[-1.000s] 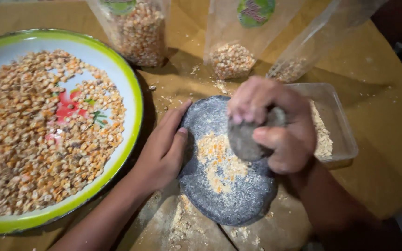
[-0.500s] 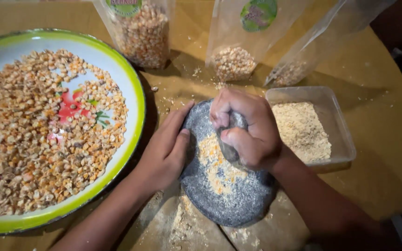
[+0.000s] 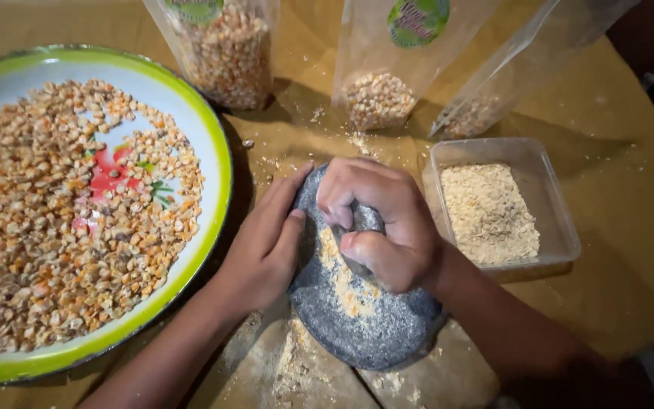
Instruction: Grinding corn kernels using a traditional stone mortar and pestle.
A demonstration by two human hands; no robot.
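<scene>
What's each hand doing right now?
Left hand: open, flat against the grinding stone slab.
Right hand: closed around the hand stone.

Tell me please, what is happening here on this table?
A person is grinding corn kernels. The right hand grips a small hand stone on a dark grinding stone, where crushed meal lies. The left hand steadies the slab's edge. A green-rimmed plate of kernels sits at left, a clear tub of ground meal at right, bags behind.
</scene>
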